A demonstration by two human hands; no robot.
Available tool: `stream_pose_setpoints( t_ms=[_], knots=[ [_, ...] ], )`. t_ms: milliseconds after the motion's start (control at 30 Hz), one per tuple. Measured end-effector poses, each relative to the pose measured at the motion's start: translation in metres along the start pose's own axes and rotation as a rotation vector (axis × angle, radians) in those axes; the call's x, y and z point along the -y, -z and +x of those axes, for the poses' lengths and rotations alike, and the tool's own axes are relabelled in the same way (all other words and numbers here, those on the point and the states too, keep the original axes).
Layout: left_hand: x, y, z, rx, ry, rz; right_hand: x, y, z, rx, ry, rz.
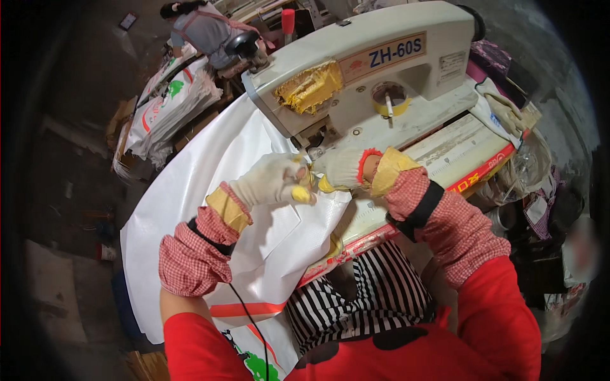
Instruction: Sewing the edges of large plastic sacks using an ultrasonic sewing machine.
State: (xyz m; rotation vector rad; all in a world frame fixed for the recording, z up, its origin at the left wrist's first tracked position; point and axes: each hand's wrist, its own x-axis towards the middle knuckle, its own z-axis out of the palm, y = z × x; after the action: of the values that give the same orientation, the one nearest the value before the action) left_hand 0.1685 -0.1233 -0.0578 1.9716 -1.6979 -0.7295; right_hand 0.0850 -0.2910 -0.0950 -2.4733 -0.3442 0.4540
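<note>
A large white plastic sheet [267, 254] drapes over the bed of a pale industrial sewing machine [298, 70] and hangs down to the left. My left hand [273, 180], in a white knit glove with yellow-wrapped fingertips, has its fingers curled around the sheet's upper edge by the needle area. Close against it, my right hand [343, 168] wears a similar glove with a red cuff. Its fingers are pressed together on the sheet's edge, though their tips are partly hidden. The needle itself is hard to make out behind the hands.
A yellow cloth pad [309, 87] and a roll of yellow tape [391, 101] are on the machine. Folded cloth [499, 114] lies at the bed's right end. A stack of printed white sacks [168, 105] stands back left, near another person [206, 32].
</note>
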Motion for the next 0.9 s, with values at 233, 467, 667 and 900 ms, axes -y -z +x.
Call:
stream_pose_setpoints(
  t_ms=[233, 467, 667, 900],
  knots=[
    [-0.076, 0.000, 0.011, 0.533, 0.336, -0.039, -0.002, -0.017, 0.001, -0.162, 0.009, -0.236],
    [-0.166, -0.060, -0.001, 1.496, 0.141, 0.256, -0.108, -0.108, 0.091, -0.276, -0.042, -0.522],
    [-0.288, -0.086, -0.033, 1.236, 0.030, 0.091, 0.038, -0.076, -0.001, -0.562, -0.160, -0.171],
    [-0.235, -0.160, -0.029, 1.367, 0.632, 0.242, 0.040, -0.097, 0.017, -0.586, -0.158, -0.335]
  ],
)
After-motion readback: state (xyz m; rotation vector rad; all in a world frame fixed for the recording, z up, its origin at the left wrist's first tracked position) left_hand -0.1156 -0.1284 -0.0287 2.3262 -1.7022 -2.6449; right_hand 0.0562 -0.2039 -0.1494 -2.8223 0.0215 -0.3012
